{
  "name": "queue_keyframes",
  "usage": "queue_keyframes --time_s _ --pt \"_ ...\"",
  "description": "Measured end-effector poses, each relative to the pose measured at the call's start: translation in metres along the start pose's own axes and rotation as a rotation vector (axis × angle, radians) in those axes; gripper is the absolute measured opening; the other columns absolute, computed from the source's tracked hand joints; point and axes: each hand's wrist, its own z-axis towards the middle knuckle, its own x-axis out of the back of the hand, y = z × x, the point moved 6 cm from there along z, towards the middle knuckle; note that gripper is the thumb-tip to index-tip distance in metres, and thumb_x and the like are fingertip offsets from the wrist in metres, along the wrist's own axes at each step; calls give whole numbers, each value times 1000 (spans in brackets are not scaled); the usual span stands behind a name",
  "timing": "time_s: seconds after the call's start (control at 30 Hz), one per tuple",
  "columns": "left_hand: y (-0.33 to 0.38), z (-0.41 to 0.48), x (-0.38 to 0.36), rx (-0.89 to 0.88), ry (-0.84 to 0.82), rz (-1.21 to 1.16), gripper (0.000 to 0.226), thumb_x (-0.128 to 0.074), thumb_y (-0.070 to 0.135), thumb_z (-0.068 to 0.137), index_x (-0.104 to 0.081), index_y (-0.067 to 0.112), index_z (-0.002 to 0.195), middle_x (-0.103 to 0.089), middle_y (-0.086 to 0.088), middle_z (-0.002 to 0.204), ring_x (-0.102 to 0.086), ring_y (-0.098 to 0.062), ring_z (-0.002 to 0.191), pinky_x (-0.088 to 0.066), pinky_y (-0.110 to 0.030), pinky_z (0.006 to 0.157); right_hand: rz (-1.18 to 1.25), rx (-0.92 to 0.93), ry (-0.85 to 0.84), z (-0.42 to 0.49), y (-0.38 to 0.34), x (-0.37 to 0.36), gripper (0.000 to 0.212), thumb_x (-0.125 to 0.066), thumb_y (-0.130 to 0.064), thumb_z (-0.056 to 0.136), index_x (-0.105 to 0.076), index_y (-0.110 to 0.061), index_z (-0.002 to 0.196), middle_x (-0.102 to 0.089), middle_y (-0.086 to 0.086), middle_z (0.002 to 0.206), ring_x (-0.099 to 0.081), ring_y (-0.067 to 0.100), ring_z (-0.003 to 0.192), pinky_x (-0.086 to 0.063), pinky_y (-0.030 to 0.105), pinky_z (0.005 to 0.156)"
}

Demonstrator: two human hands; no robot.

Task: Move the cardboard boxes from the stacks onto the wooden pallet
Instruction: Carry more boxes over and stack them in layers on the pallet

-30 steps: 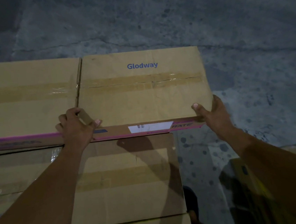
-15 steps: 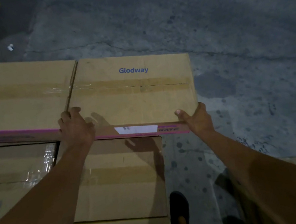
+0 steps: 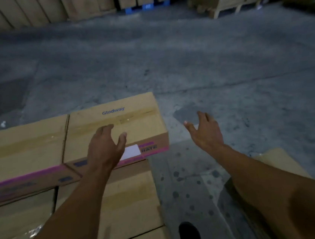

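A flat cardboard box (image 3: 139, 119) printed "Glodway", with a pink stripe and white label on its near side, lies on top of lower boxes (image 3: 126, 200). A second flat box (image 3: 23, 149) lies against its left side. My left hand (image 3: 105, 146) hovers over the near edge of the Glodway box with fingers spread and relaxed, holding nothing. Over the bare floor just right of that box, my right hand (image 3: 204, 130) is open too, fingers spread. The pallet beneath the boxes is hidden.
Grey stained concrete floor (image 3: 185, 62) stretches ahead. Stacks of cardboard boxes (image 3: 86, 4) line the far wall, some on a blue pallet (image 3: 146, 6), others on a wooden pallet (image 3: 236, 6). A cardboard piece (image 3: 277, 159) lies at the right, my shoe (image 3: 190, 234) below.
Both hands let go of the Glodway box's near corners and lifted away, open. The view tilted up, showing the far stacks.
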Motion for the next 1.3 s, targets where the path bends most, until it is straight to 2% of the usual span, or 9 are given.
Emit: queue_keyframes --time_s 0.1,0.27,0.4,0.53,0.6,0.73,0.87,1.0,1.3 --pt "56 -42 30 -120 -16 -70 57 -60 45 93 -60 5 133 -60 -18 134 -57 -37 122 -45 -43 98 -59 -2 126 -62 17 74 73 -48 -58 99 -34 -14 154 -33 17 159 -35 38 143 -33 49 114" --pt "138 -104 79 -332 -2 -106 77 -38 60 79 -64 4 126 -64 -18 123 -61 -38 112 -49 -43 91 -83 11 304 -156 39 183 71 -48 -57 98 -38 -13 153 -36 18 157 -36 39 142 -35 50 114" --pt "205 -136 93 -491 -18 -77 72 -46 57 82 -62 1 126 -65 -20 119 -61 -40 110 -50 -46 91 -93 -39 456 -211 68 254 69 -53 -54 97 -43 -10 150 -41 21 153 -41 41 137 -37 48 111" --pt "274 -154 86 -605 -41 -96 64 -61 45 87 -56 2 134 -59 -18 131 -54 -37 122 -46 -46 98 -72 -83 576 -243 103 303 66 -58 -50 96 -49 -7 145 -49 22 145 -47 42 130 -39 48 107" --pt "307 -160 76 -647 -52 -115 66 -60 47 85 -56 3 134 -58 -18 130 -53 -36 121 -46 -46 97 -63 -122 610 -252 125 321 66 -60 -50 95 -50 -7 144 -49 22 144 -47 43 130 -39 48 107" --pt "379 -171 39 -752 -92 -156 65 -57 49 83 -60 4 129 -61 -18 124 -60 -38 111 -51 -45 89 -57 -236 658 -261 184 355 67 -60 -51 95 -49 -9 146 -46 23 147 -45 42 133 -41 48 108" --pt "443 -181 -8 -823 -167 -209 77 -41 57 77 -61 2 127 -63 -19 122 -61 -39 109 -51 -46 91 -58 -340 675 -260 241 380 67 -58 -50 95 -47 -10 147 -46 21 148 -45 41 132 -40 47 107" --pt "488 -193 -56 -893 -241 -222 71 -43 53 77 -64 1 121 -65 -20 115 -63 -41 104 -53 -46 87 -76 -421 671 -253 289 393 68 -53 -54 97 -43 -13 150 -45 17 150 -45 39 133 -39 46 107" --pt "543 -146 -207 -997 -484 -235 70 -49 50 80 -60 0 127 -63 -22 122 -61 -40 110 -50 -45 91 -19 -702 616 -196 380 343 66 -49 -55 99 -38 -16 151 -40 11 152 -42 33 135 -39 45 107"
